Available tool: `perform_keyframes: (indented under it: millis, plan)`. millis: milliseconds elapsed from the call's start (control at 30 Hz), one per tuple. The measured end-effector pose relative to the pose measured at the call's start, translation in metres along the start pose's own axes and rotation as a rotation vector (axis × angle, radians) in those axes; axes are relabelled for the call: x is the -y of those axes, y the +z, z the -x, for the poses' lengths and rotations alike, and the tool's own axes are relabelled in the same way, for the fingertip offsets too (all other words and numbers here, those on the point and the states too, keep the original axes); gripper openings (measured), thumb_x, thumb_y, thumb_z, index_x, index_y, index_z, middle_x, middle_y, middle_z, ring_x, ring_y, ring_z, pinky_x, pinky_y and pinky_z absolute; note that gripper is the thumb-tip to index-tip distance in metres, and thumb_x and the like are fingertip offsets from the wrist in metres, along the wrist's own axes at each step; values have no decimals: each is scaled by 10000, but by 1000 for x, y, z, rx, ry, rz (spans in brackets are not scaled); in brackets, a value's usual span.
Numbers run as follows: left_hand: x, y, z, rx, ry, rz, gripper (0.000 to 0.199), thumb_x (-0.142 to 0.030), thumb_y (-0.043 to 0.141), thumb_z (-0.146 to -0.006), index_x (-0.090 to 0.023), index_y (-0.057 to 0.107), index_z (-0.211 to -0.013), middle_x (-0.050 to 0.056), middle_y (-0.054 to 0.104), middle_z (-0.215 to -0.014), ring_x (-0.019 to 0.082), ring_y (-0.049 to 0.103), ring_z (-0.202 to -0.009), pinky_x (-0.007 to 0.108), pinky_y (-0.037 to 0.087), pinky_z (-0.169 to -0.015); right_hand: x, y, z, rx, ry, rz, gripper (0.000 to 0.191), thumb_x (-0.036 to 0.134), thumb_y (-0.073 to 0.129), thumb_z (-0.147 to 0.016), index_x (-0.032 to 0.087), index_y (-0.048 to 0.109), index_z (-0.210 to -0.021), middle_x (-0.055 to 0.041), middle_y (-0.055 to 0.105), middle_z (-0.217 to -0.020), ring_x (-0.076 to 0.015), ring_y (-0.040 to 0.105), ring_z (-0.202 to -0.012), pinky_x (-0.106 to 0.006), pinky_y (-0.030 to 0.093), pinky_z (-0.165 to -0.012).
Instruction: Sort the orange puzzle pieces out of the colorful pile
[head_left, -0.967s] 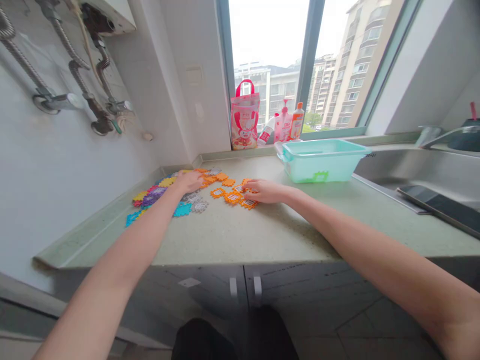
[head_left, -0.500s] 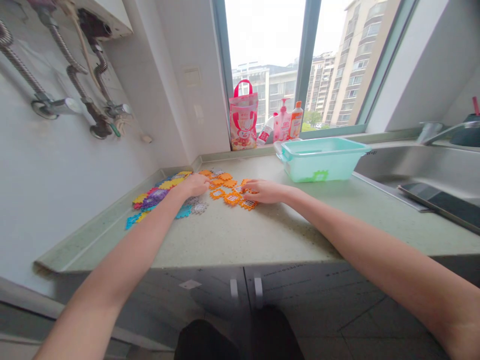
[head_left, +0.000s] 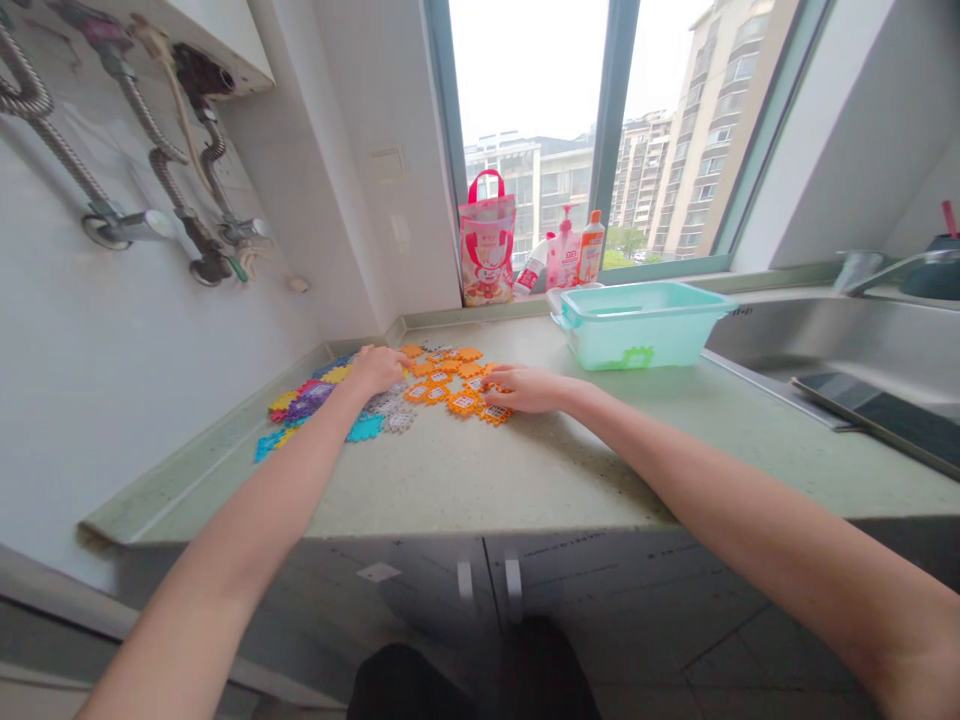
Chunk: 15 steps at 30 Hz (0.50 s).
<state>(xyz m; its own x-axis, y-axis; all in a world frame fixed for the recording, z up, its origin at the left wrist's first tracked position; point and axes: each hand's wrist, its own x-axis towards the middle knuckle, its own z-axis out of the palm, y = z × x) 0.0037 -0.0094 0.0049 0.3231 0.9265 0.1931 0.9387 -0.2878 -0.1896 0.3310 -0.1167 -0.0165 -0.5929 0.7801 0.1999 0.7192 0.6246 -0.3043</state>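
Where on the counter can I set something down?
Two bare counter patches: between the left forearm and right forearm, on this side of the orange pieces; and between the right forearm, tub and sink. Crowded: the back left, packed with coloured pieces, left hand and right hand among them.

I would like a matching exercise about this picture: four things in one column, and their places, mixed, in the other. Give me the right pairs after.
Things
1. Bag with red handles
2. Orange pieces
3. Turquoise tub
4. Dark flat slab

Places
A. On the counter, just left of the sink
B. Mostly between the left hand and the right hand
C. At the sink's near edge
D. Standing at the window

Right pairs: 1-D, 2-B, 3-A, 4-C
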Motion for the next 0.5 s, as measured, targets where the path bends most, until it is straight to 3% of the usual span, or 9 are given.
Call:
perform_keyframes:
  millis: [133,233,367,500]
  plan:
    - [-4,8,-2,-2,93,186,538,-267,403,-896,-315,771,-1286,-42,751,-1347,185,686,-1248,265,489,-1093,-1,1,-1,18,-5,1,356,358,570,-1026,216,727,-1312,-135,669,-1441,-284,633,-1323,-406,436,-1180]
    - [-6,7,-7,-78,83,232,566,-252,381,-908,-276,720,-1360,-21,734,-1380,179,671,-1266,259,478,-1123,0,2,-1,24,-9,26,368,361,558,-1035,201,718,-1325,-144,662,-1444,-284,630,-1328,-396,435,-1178]
    - [-10,-2,-27,-15,16,102,599,-312,376,-946,-268,602,-1499,37,568,-1588,230,526,-1459,385,397,-1227,0,1,0,16,4,51,362,388,566,-1040,218,718,-1322,-129,662,-1452,-270,609,-1361,-372,434,-1174]
    - [-18,-8,-40,69,19,55,528,-393,456,-918,-310,708,-1375,78,663,-1481,335,510,-1469,567,360,-1223,-5,-4,0,14,-11,62,337,380,589,-1033,220,731,-1293,-111,692,-1413,-254,645,-1304,-346,453,-1144]
